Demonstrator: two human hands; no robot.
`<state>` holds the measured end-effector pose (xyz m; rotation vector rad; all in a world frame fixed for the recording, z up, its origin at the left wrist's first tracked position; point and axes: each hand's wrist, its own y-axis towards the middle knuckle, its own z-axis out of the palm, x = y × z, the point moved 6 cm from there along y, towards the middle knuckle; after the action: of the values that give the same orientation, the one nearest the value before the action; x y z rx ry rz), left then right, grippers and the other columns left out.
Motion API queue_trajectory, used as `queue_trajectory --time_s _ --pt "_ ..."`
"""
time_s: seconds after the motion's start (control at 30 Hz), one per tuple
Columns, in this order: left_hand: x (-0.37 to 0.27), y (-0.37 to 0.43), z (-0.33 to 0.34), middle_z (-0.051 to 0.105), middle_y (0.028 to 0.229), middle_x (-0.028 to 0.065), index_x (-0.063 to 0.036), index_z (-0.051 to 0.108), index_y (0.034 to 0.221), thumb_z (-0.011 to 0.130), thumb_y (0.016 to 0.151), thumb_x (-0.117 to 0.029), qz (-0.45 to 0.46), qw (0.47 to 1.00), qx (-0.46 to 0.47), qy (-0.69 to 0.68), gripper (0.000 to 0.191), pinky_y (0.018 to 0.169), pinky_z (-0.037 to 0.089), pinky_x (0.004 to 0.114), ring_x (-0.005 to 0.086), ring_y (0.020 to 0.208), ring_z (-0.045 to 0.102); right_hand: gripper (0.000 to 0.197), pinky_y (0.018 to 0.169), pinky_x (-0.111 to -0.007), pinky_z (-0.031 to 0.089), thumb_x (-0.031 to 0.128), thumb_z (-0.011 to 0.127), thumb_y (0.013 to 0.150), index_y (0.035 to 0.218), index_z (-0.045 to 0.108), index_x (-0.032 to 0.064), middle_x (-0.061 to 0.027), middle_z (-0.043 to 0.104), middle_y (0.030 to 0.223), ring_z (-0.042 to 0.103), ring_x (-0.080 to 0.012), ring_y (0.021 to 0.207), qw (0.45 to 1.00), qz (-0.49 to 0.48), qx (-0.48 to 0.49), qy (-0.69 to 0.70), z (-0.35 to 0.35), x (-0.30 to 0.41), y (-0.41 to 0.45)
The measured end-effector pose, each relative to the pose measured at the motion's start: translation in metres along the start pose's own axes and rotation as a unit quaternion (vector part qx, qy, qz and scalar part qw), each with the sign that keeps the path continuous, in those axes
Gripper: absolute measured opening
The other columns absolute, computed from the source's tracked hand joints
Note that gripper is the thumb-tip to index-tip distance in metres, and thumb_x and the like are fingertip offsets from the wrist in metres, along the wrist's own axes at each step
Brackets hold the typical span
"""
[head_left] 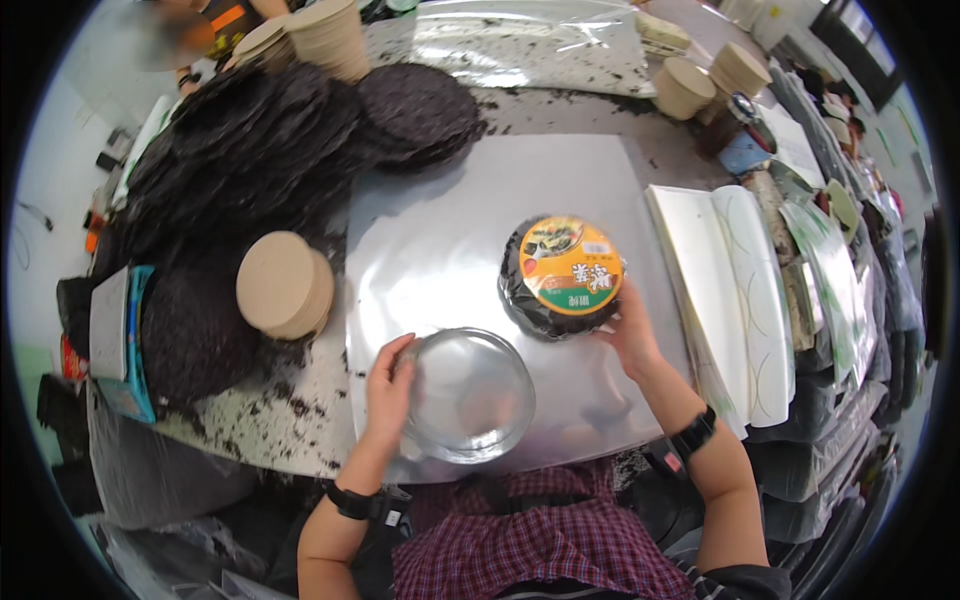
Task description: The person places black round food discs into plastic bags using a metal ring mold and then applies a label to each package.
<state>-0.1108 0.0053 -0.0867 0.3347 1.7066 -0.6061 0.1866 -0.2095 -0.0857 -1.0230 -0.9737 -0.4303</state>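
My left hand (390,386) grips the left side of a clear round plastic or glass container (474,397). It is see-through, and the metal sheet (420,262) shows beneath it. In my right hand (634,330) is a round pack of dark dried seaweed (562,277) in clear film, held by its right side. A round orange and green label with a food picture and writing covers much of its top. The pack is to the right of the container and a little farther from me; the two are apart.
Dark seaweed discs (255,142) are heaped at the back left. Beside them stands a stack of beige round cards (276,285), near a blue-framed weighing scale (124,345). Printed plastic bags (746,300) lie at the right. A person's arm (270,7) shows at the far left.
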Motion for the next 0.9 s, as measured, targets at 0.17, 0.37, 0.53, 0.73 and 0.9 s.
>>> queue_trajectory --time_s 0.17,0.37,0.53,0.73,0.9 --pt "0.001 0.009 -0.032 0.064 0.106 0.0097 -0.0027 0.065 0.111 0.062 0.095 -0.012 -0.009 0.975 0.155 0.159 0.019 0.086 0.050 0.036 0.0235 0.092 0.064 0.054 0.095 -0.032 0.050 0.035 0.064 0.096 0.139 0.049 0.0046 -0.0101 0.062 0.124 0.060 -0.0171 0.111 0.973 0.053 0.211 -0.081 0.010 0.060 0.011" --pt "-0.006 -0.059 -0.035 0.060 0.112 0.0053 -0.0112 0.070 0.101 0.070 0.087 -0.027 0.272 0.777 0.423 0.378 0.021 0.095 0.044 0.041 0.0292 0.107 0.054 0.064 0.106 -0.041 0.043 0.029 0.069 0.092 0.147 0.042 0.0074 -0.0167 0.053 0.141 0.056 -0.0250 0.123 0.882 -0.193 0.274 -0.331 0.105 0.161 0.067" --pt "0.018 -0.062 -0.032 0.058 0.107 0.0005 -0.0148 0.072 0.097 0.072 0.083 -0.033 0.246 0.794 0.386 0.401 0.023 0.093 0.041 0.041 0.0267 0.109 0.051 0.057 0.110 -0.047 0.039 0.041 0.070 0.087 0.133 0.056 0.0110 -0.0136 0.059 0.132 0.053 -0.0293 0.128 0.568 -0.409 0.399 -0.592 0.167 0.113 -0.045" --pt "0.011 -0.053 -0.012 0.058 0.097 0.0002 -0.0159 0.070 0.087 0.072 0.082 -0.031 0.286 0.740 0.436 0.426 0.016 0.086 0.043 0.037 0.0253 0.100 0.053 0.032 0.110 -0.055 0.035 0.037 0.075 0.074 0.096 0.065 0.0145 -0.0038 0.060 0.106 0.054 -0.0225 0.115 0.477 -0.458 0.431 -0.614 0.060 -0.021 -0.087" --pt "0.016 -0.061 -0.016 0.059 0.097 0.0005 -0.0162 0.069 0.086 0.075 0.079 -0.024 0.278 0.741 0.485 0.374 0.012 0.086 0.046 0.036 0.0224 0.100 0.054 0.031 0.097 -0.051 0.043 0.028 0.079 0.060 0.085 0.064 0.0155 -0.0006 0.060 0.091 0.058 -0.0238 0.096 0.562 -0.550 0.324 -0.526 0.056 -0.011 -0.152"
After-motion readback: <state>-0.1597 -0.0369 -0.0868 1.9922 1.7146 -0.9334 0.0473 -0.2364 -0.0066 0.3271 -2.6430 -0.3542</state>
